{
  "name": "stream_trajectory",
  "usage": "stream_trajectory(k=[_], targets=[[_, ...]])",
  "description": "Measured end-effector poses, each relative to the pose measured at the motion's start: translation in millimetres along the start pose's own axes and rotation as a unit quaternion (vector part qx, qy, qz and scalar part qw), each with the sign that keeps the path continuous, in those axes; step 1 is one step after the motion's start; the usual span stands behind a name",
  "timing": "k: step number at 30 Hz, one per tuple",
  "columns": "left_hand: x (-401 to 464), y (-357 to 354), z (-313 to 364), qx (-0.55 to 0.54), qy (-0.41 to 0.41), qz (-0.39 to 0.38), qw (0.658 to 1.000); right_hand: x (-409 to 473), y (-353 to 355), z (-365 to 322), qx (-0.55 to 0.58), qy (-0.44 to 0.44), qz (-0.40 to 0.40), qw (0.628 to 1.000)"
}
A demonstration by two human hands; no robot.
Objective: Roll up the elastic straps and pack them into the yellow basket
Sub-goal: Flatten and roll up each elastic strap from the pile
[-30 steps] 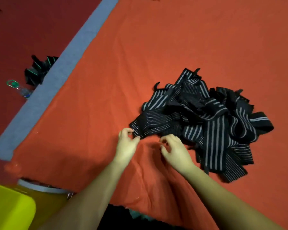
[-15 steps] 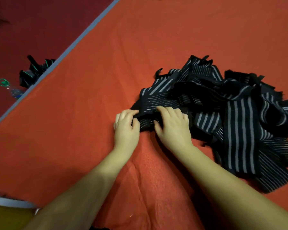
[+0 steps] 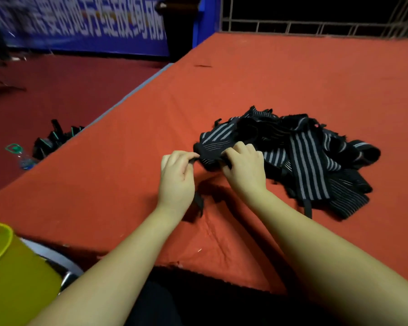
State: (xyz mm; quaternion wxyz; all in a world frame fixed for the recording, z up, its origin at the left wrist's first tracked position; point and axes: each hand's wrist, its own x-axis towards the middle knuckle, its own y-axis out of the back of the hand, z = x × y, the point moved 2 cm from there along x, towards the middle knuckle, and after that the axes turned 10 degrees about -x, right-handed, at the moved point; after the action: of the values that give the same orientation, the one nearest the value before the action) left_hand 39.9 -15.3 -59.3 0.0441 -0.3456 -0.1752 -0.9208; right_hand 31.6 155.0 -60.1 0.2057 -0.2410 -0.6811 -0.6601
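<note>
A tangled pile of black elastic straps with grey stripes (image 3: 299,154) lies on the orange-covered table (image 3: 118,175). My left hand (image 3: 177,177) pinches the near end of one strap (image 3: 211,152) at the pile's left edge. A loose black tail (image 3: 198,202) hangs below that hand. My right hand (image 3: 245,170) grips the same strap just to the right, fingers curled over it. The yellow basket (image 3: 12,267) stands at the bottom left, below the table's near edge.
On the dark red floor to the left lie a bundle of black straps with green marks (image 3: 54,140) and a plastic bottle (image 3: 21,156). A blue banner (image 3: 80,24) and a dark bin (image 3: 179,27) stand at the back. A railing (image 3: 316,22) runs behind the table.
The view has tilted up, showing the banner and the basket again. Both hands have lifted the strap's end slightly off the cloth, and a black tail now dangles under my left hand.
</note>
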Motion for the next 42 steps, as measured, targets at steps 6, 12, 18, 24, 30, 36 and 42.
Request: stream_trajectory(k=[6,12,18,24,30,36,42], targets=[[-14.2,27.4,27.8,0.045,-0.026,-0.021,0.998,-28.2,46.9,7.1,-0.034,-0.004,0.052,0.998],[-20.7,34.6,37.9,0.076,-0.021,-0.039,0.996,-44.7,71.1,42.3,-0.096,-0.04,-0.007,0.995],[-15.6,18.2,35.4,0.057,0.026,-0.089,0.994,-37.3,67.6,74.6,-0.112,-0.045,-0.123,0.985],[4.8,1.6,26.6,0.026,0.086,-0.1,0.991,8.0,56.8,93.9,0.033,-0.053,-0.189,0.98],[41.8,-9.4,5.7,0.038,0.166,-0.074,0.983,39.6,45.7,105.7,0.301,-0.173,-0.175,0.921],[63.9,-15.1,-13.5,-0.024,0.296,-0.02,0.955,65.4,21.9,103.6,0.38,-0.251,-0.26,0.852],[66.3,-0.8,-29.8,-0.086,0.331,0.03,0.939,92.1,18.6,111.9,0.306,-0.225,-0.229,0.896]])
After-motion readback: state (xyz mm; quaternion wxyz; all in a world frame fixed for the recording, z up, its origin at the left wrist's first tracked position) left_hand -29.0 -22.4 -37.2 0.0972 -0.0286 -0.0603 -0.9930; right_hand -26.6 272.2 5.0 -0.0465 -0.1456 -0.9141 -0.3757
